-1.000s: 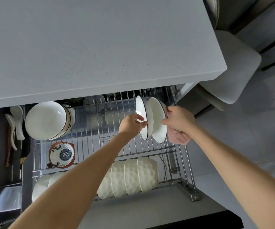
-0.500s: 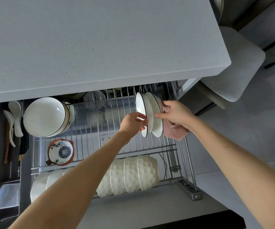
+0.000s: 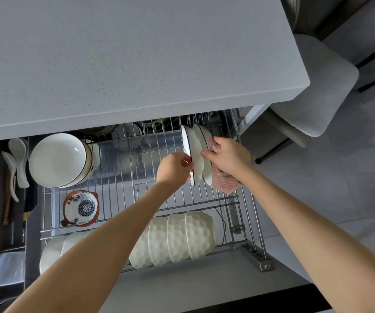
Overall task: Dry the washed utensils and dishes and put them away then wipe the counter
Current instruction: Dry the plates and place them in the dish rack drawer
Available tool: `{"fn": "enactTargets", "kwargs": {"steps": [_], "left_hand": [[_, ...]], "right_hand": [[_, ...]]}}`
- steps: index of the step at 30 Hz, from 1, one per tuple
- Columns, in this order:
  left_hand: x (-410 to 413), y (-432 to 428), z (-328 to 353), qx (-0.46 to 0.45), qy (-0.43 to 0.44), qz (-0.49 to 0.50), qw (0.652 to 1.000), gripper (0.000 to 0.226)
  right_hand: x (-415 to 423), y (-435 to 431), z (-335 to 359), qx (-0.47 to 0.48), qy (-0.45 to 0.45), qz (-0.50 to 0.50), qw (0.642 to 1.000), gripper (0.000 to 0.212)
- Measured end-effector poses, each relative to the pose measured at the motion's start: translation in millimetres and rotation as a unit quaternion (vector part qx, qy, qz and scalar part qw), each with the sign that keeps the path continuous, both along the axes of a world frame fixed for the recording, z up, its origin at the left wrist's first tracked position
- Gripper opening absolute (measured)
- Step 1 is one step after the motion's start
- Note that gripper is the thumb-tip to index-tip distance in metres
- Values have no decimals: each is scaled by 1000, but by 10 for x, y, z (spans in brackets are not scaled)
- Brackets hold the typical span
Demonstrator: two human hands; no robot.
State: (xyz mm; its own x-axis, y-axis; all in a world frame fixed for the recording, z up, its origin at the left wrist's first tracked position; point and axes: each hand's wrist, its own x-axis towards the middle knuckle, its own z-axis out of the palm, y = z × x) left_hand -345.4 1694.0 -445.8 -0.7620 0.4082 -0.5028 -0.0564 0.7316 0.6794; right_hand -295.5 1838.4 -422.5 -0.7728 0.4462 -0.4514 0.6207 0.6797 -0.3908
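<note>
Plates stand on edge side by side in the far right part of a wire rack (image 3: 136,177), which sits in a drawer pulled out from under the grey counter (image 3: 136,64). Both are white with a thin black rim. The left hand (image 3: 173,168) pinches the near rim of the left plate (image 3: 186,138) between thumb and fingers. The right hand (image 3: 229,157) has a pink cloth (image 3: 224,181) bunched under its curled palm, and its fingertips touch the rim of the right plate (image 3: 206,171). The two plates lean close together, and whether they touch is hard to tell.

At the far left of the rack a stack of white bowls (image 3: 58,159) lies tilted, with a small patterned bowl (image 3: 81,208) just near of it. A row of dimpled white bowls (image 3: 182,238) lies on its side along the near edge, partly hidden by the left forearm. White spoons (image 3: 18,161) sit in a dark compartment left of the rack. A pale chair (image 3: 317,86) stands on the tiled floor at the right.
</note>
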Motion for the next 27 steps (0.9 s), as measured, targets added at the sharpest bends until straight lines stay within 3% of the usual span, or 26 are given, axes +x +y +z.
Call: {"fn": "enactTargets", "kwargs": {"steps": [5, 14, 19, 27], "left_hand": [[-31, -41, -13, 9, 1, -3, 1000, 10], [-33, -61, -37, 25, -24, 14, 999, 5], [-32, -59, -16, 27, -43, 16, 999, 5], [7, -110, 157, 26, -78, -6, 997, 2]], "right_hand": [[-141, 46, -49, -13, -23, 12, 1000, 51], [-134, -176, -99, 2, -17, -10, 1000, 44], [-152, -113, -31, -59, -2, -45, 997, 76], [38, -195, 248, 19, 31, -27, 999, 79]]}}
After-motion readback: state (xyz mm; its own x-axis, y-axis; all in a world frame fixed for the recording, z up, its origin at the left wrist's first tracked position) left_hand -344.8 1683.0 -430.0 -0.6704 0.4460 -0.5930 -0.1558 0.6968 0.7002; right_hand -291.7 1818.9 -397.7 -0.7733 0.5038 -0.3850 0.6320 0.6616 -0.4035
